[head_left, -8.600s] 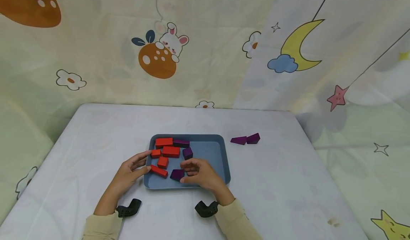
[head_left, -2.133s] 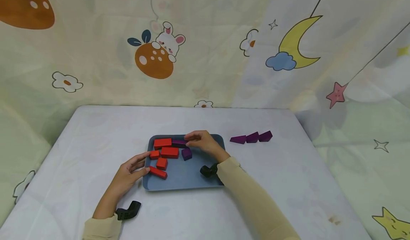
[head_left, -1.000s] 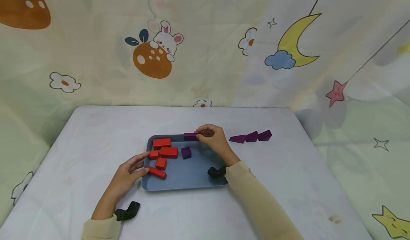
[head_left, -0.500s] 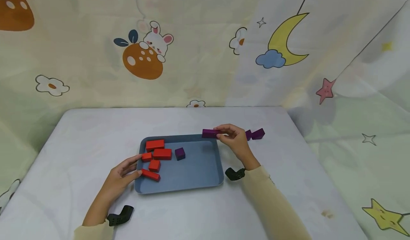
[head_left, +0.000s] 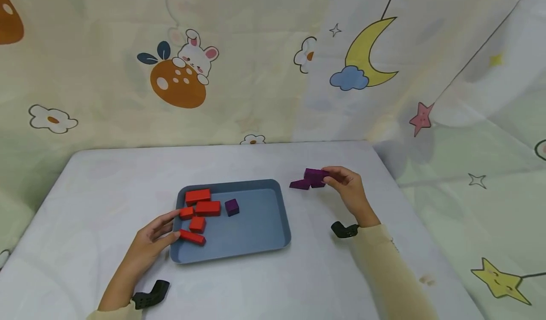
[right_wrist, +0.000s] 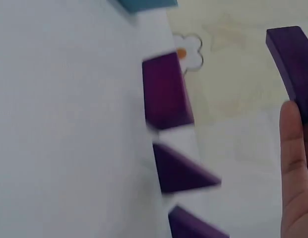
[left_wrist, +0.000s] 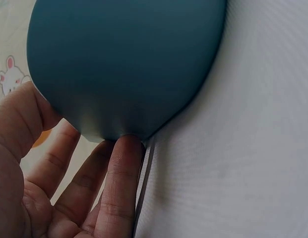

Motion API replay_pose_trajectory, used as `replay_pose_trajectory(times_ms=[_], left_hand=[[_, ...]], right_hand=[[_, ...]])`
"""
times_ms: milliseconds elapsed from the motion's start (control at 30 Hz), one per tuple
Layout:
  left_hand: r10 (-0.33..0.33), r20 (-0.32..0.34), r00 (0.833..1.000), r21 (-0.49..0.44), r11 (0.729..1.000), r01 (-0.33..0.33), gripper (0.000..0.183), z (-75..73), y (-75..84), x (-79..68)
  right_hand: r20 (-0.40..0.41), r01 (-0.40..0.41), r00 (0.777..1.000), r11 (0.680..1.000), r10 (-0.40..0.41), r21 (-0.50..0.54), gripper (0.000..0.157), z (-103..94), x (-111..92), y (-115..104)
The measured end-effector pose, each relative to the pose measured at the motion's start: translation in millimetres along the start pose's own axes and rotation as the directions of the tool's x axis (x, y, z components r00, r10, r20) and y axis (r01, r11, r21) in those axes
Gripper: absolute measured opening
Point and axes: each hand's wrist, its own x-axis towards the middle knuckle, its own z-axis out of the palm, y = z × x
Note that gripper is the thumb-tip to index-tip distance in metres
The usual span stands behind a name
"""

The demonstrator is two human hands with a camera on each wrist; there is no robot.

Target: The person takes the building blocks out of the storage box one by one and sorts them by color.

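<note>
"Where's the long purple block (head_left: 313, 174)?"
"Pinched in the right hand (head_left: 350, 191), above the purple pieces (head_left: 300, 184) beside the tray (head_left: 256, 230)."
"And the left hand (head_left: 147, 242)?"
"Fingers loosely spread, touching the tray's edge near the red blocks (head_left: 208, 208)."

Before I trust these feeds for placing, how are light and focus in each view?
Head view: soft, fairly even light, blue tray clear-edged, faint shadow beside the right sleeve; left wrist view: dim, with a dull sheen on the tray near the left hand; right wrist view: set-down purple blocks blurred, held purple block sharper.
</note>
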Motion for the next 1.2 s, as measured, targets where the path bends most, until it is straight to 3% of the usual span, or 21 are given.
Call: replay_pose_trajectory(times_ms=[267,500,767,867,1033,1200], left_hand=[[-0.013,-0.016,1.000,0.015,1.000,0.013,0.067,-2.5,-1.2,-2.6],[-0.012,-0.027,1.000,0.027,1.000,0.013,0.066,-3.2,-3.3,-3.3],[-0.008,-0.035,0.999,0.030,1.000,0.009,0.065,-1.6,-4.4,-2.9],[0.000,-0.032,0.999,0.020,1.000,0.001,0.065,-0.6,-4.2,-2.1],[0.009,-0.032,0.999,0.012,1.000,-0.008,0.065,1.0,-2.8,-1.3],[0.012,-0.027,1.000,0.002,1.000,-0.012,0.065,2.4,-2.5,-0.6]], right_hand=[[-0.144,-0.042,0.989,0.996,0.031,-0.074,0.027,-45.1,8.8,13.6],[-0.143,-0.092,0.987,0.986,0.071,-0.142,0.030,-73.2,14.5,26.2],[-0.166,-0.170,0.974,0.980,0.152,-0.102,0.029,-97.8,24.3,39.0],[-0.183,-0.215,0.965,0.967,0.189,-0.136,0.029,-104.8,26.5,42.4],[-0.204,-0.252,0.959,0.921,0.197,-0.298,0.029,-110.4,27.5,47.2],[-0.158,-0.261,0.964,0.874,0.213,-0.411,0.028,-113.9,27.8,55.4]])
